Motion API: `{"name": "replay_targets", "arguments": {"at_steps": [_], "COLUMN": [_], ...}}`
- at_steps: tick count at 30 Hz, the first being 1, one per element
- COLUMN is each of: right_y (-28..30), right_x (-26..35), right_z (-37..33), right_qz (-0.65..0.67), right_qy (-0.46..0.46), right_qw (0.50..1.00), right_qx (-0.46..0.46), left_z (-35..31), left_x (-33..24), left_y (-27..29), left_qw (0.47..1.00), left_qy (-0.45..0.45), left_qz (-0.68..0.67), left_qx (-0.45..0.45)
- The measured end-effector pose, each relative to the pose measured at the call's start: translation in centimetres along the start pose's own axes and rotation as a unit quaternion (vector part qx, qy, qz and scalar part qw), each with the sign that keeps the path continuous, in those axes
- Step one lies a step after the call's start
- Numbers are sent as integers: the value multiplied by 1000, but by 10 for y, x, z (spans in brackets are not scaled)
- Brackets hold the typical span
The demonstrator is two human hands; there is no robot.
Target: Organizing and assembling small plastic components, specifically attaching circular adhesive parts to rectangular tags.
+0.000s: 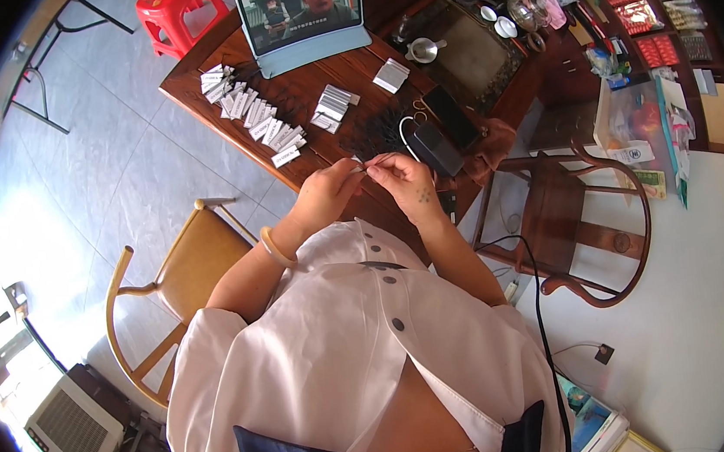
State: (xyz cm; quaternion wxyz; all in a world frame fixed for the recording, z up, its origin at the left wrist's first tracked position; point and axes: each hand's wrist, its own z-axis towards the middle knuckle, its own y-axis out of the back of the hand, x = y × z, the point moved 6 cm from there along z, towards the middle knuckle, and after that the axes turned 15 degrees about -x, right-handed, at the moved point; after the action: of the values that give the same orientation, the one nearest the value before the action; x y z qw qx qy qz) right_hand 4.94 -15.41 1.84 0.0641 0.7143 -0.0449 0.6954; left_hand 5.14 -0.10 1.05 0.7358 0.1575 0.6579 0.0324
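While the left hand [330, 196] and the right hand [404, 186] meet over the near part of the table [210, 47], their fingertips pinch a slim piece [363, 169] between them. Its long axis appears to run roughly crosswise, from one hand toward the other; the fingers cover much of it, so which end is its front cannot be told. The remaining fingers are curled.

Just beyond the hands, dark strands [377, 132] lie between them and two tag stacks [335, 106]. A row of white tags [255, 114] runs obliquely along the left edge, below a tablet [301, 18]. Near the right hand, a black box [436, 149] and a phone [451, 116] crowd that side; scissors [419, 111] lie beside the phone.
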Motion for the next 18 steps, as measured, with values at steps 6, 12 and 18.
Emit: {"name": "replay_targets", "arguments": {"at_steps": [6,12,18], "right_y": [2,-3,-16], "right_x": [-6,-7,36], "right_z": [0,0,-15], "right_qz": [-41,-79,-200], "right_qy": [-27,-20,251], "right_qw": [999,997,947], "right_qx": [-23,-4,-9], "left_z": [1,-2,-4], "left_x": [-14,-15,6], "left_y": [3,2,-4], "left_qw": [980,963,998], "left_qy": [-140,-197,-2], "left_qz": [130,153,51], "left_qx": [-60,-101,-23]}}
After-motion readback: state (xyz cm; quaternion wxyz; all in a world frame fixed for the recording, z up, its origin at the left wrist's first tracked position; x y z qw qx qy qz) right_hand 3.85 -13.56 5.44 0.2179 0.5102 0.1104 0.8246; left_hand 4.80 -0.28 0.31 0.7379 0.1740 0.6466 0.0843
